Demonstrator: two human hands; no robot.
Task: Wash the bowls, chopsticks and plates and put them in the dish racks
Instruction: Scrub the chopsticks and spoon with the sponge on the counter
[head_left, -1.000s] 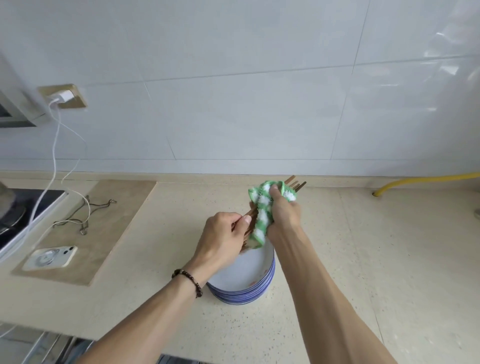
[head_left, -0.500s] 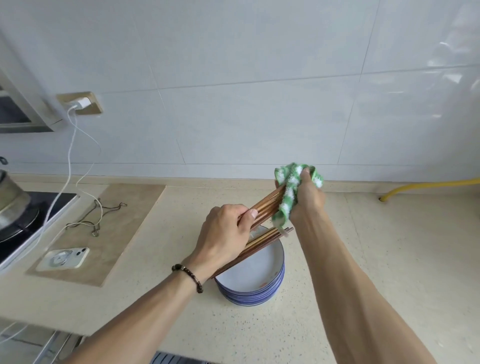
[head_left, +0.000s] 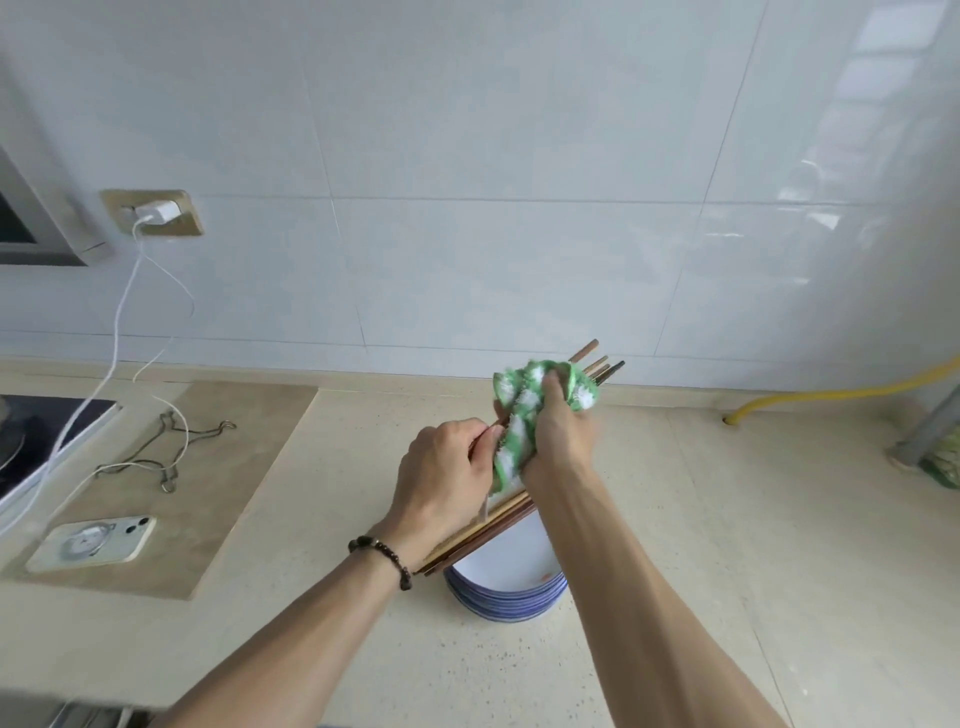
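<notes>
Counter (head_left: 675, 519) was beige stone. On it sat the plates (head_left: 506, 592), a blue-rimmed stack; the top one held only a small reddish smear and no food. Right hand (head_left: 558, 436), fisted around the green-white cloth (head_left: 514, 415), had slid back down the chopsticks (head_left: 478, 532) from the tips half a second before, so scrubbing was mid-stroke and racking looked far off. Left hand (head_left: 441, 478) gripped the bundle mid-length, above the plates. No rack or bowls in view.
</notes>
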